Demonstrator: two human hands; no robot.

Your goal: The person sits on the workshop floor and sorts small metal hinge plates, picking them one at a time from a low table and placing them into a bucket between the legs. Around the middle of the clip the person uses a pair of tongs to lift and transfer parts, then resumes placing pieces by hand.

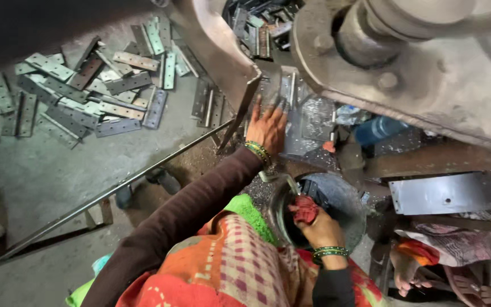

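Checked cloth (pixel 240 256) lies nearest. Left of the press (pixel 404 62), hinge plates (pixel 86 91) are heaped; the left hand (pixel 267 128) is spread flat on a plate (pixel 308 122) beneath it, best kept square. The right hand (pixel 320 230) is closed around a red rag (pixel 303 208) over the metal bowl (pixel 345 199).

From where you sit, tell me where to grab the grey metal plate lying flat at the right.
Grip the grey metal plate by its near long edge, coming from below with the right hand. It lies flat and long, its left end bare; the machine body overhangs the far side.
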